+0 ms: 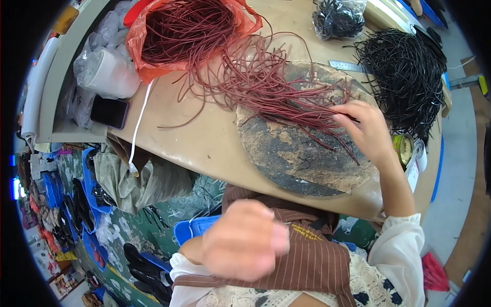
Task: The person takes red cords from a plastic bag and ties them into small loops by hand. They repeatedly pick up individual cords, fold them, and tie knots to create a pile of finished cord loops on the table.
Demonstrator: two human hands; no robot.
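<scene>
Right hand [362, 130] (nearer one) pinches dark red cords [291, 102] at upper centre, long axis running up-left from it; left hand [245, 240] blurred at lower centre, can't tell its grip

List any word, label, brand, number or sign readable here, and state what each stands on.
No text reads clearly enough to quote.
Brown striped apron: yellow lettering, too small to read.
Ruler: fine markings, too small to read.
</scene>
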